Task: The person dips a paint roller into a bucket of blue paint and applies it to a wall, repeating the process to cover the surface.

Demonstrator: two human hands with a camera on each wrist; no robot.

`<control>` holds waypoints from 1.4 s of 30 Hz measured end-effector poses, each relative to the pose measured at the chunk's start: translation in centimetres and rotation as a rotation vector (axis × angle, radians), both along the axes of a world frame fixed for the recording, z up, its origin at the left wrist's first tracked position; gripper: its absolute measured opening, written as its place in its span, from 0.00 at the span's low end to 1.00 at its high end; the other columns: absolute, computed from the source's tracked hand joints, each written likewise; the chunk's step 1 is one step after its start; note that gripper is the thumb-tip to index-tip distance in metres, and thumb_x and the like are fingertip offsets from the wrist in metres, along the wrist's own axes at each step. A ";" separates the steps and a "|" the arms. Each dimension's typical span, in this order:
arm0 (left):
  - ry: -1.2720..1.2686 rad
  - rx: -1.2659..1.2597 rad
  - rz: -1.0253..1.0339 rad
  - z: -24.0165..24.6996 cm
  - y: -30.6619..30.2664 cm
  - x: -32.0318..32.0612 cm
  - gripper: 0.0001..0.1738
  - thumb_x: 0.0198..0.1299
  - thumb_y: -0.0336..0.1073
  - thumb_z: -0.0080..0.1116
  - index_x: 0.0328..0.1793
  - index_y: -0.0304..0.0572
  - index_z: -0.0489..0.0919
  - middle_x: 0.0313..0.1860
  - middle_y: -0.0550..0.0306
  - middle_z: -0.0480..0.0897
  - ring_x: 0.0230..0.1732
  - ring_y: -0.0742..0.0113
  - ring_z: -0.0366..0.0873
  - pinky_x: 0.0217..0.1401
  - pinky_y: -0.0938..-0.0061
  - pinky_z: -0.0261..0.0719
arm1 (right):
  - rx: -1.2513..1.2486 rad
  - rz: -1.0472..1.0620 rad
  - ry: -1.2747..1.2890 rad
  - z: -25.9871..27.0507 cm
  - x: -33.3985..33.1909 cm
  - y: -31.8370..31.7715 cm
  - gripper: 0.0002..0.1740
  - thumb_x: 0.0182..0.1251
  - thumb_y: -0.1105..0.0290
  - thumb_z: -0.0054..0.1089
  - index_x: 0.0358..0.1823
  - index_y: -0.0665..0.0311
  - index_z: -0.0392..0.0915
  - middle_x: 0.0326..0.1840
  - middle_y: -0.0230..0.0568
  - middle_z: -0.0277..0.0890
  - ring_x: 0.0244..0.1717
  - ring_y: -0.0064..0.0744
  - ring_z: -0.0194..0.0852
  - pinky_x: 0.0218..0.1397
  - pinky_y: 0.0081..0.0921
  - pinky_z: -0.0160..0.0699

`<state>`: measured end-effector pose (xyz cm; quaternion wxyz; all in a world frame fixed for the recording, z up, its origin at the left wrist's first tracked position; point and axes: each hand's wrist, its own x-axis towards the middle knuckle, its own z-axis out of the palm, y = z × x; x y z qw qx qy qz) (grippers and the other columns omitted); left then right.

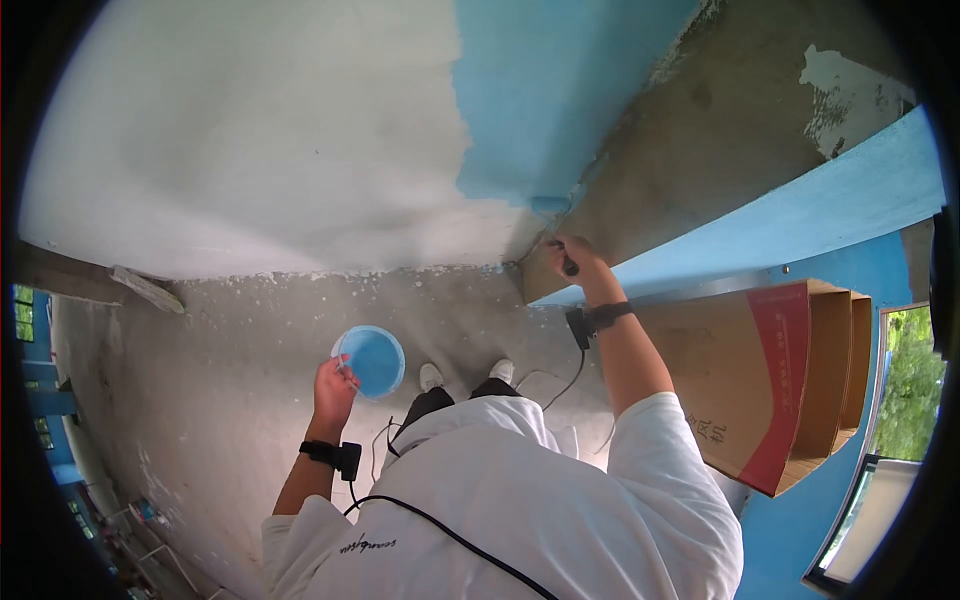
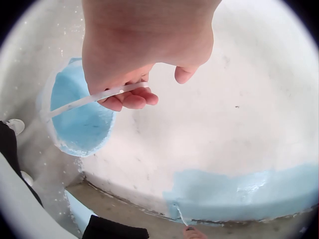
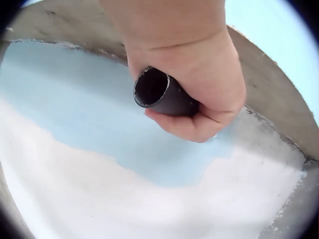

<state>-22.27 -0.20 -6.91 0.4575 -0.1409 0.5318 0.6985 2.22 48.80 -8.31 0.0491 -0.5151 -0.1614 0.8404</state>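
My left hand [image 1: 334, 392] holds a bucket [image 1: 376, 362] of light blue paint by its thin white handle [image 2: 75, 103], fingers curled under the strip. The bucket hangs at the left, in front of my body. My right hand [image 1: 582, 264] grips the black tubular handle [image 3: 177, 101] of a paint roller [image 1: 549, 205]. The roller head lies at the wall's right edge, at the lower end of a blue painted area [image 1: 530, 100]. Left of that area the wall [image 1: 290, 130] is white. The right wrist view shows the handle's hollow end, while the hand hides the roller head.
A grey concrete surface [image 1: 715, 140] meets the wall on the right, with a blue ledge face [image 1: 800, 205] beside it. A large cardboard box [image 1: 690, 370] stands by my right arm. Cables [image 1: 455, 535] run over my shirt. A board [image 1: 148, 288] lies at the wall's left foot.
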 end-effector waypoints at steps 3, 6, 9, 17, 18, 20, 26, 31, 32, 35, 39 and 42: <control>-0.005 0.022 -0.001 -0.8 0.0 0.2 0.18 0.67 0.45 0.51 0.52 0.39 0.73 0.27 0.59 0.71 0.31 0.65 0.69 0.40 0.70 0.69 | 0.087 0.008 0.052 4.4 0.8 -2.2 0.16 0.78 0.58 0.44 0.43 0.66 0.70 0.22 0.25 0.61 0.17 0.14 0.58 0.16 0.12 0.58; -0.025 0.047 0.001 -1.9 -0.1 0.1 0.18 0.68 0.46 0.50 0.52 0.39 0.73 0.27 0.59 0.71 0.32 0.66 0.69 0.41 0.70 0.68 | 0.212 -0.018 0.094 7.7 1.0 -4.5 0.16 0.78 0.58 0.44 0.44 0.65 0.69 0.23 0.24 0.61 0.17 0.14 0.55 0.17 0.14 0.58; -0.030 0.067 0.009 -2.9 -0.3 0.5 0.18 0.68 0.46 0.50 0.53 0.39 0.73 0.27 0.60 0.71 0.32 0.66 0.68 0.42 0.70 0.68 | 0.281 0.021 0.072 6.8 1.0 -4.9 0.16 0.78 0.57 0.44 0.44 0.64 0.68 0.23 0.24 0.61 0.16 0.14 0.55 0.18 0.15 0.58; 0.016 0.114 -0.001 -2.3 -0.1 0.5 0.19 0.68 0.48 0.49 0.54 0.41 0.72 0.27 0.62 0.68 0.31 0.69 0.66 0.41 0.73 0.67 | 0.602 0.278 -0.201 -0.7 0.8 -5.5 0.12 0.74 0.62 0.46 0.37 0.63 0.68 0.21 0.31 0.66 0.14 0.19 0.62 0.15 0.20 0.63; -0.004 0.113 0.011 -2.1 -0.1 0.3 0.20 0.69 0.48 0.48 0.54 0.39 0.72 0.28 0.62 0.69 0.32 0.68 0.67 0.42 0.72 0.67 | 0.703 0.348 -0.266 -1.3 1.8 -5.8 0.12 0.74 0.63 0.45 0.37 0.64 0.69 0.21 0.32 0.67 0.14 0.21 0.63 0.15 0.22 0.65; -0.026 0.121 0.032 -2.1 -0.2 -0.1 0.20 0.69 0.48 0.47 0.54 0.38 0.72 0.28 0.61 0.70 0.34 0.67 0.68 0.43 0.70 0.67 | 0.815 0.426 -0.334 -2.0 3.8 -6.9 0.11 0.73 0.64 0.44 0.37 0.65 0.69 0.21 0.33 0.67 0.14 0.23 0.64 0.16 0.24 0.68; 0.022 0.113 -0.015 -2.4 -0.3 -2.3 0.21 0.68 0.49 0.49 0.53 0.37 0.73 0.27 0.61 0.70 0.33 0.67 0.69 0.42 0.71 0.67 | 0.957 0.496 -0.403 4.1 5.9 -11.0 0.16 0.70 0.65 0.53 0.53 0.68 0.72 0.31 0.32 0.70 0.26 0.22 0.71 0.21 0.24 0.75; 0.044 0.075 -0.067 -2.8 0.6 -3.4 0.21 0.66 0.49 0.52 0.51 0.38 0.75 0.26 0.60 0.72 0.31 0.68 0.70 0.41 0.73 0.67 | 0.720 0.465 -0.328 7.8 4.7 -9.0 0.21 0.69 0.67 0.57 0.60 0.66 0.70 0.39 0.31 0.71 0.32 0.21 0.72 0.28 0.21 0.79; 0.033 0.078 -0.061 -3.1 0.8 -3.5 0.21 0.66 0.49 0.52 0.51 0.38 0.75 0.26 0.60 0.72 0.31 0.68 0.70 0.41 0.73 0.67 | 0.721 0.475 -0.336 8.4 3.8 -9.0 0.21 0.69 0.67 0.57 0.60 0.66 0.70 0.39 0.31 0.71 0.32 0.21 0.72 0.28 0.21 0.79; 0.025 0.071 -0.079 -4.3 1.4 -3.9 0.21 0.64 0.50 0.54 0.50 0.39 0.76 0.26 0.61 0.72 0.31 0.69 0.70 0.41 0.74 0.67 | 0.732 0.381 -0.383 9.8 0.7 -10.0 0.17 0.70 0.67 0.57 0.56 0.65 0.71 0.37 0.32 0.71 0.29 0.21 0.71 0.24 0.19 0.74; 0.000 0.070 -0.105 -5.8 1.8 -4.3 0.20 0.66 0.49 0.52 0.51 0.39 0.76 0.26 0.61 0.73 0.31 0.69 0.70 0.40 0.74 0.67 | 0.650 0.328 -0.256 7.0 -2.6 -8.9 0.11 0.71 0.65 0.56 0.48 0.62 0.71 0.26 0.30 0.65 0.18 0.19 0.62 0.18 0.19 0.63; -0.010 0.081 -0.104 -5.6 1.2 -4.2 0.20 0.67 0.48 0.51 0.51 0.39 0.76 0.27 0.61 0.73 0.31 0.69 0.70 0.40 0.75 0.67 | 0.501 0.231 -0.186 5.2 -5.2 -9.3 0.08 0.72 0.64 0.55 0.43 0.59 0.71 0.21 0.28 0.61 0.14 0.18 0.58 0.16 0.20 0.57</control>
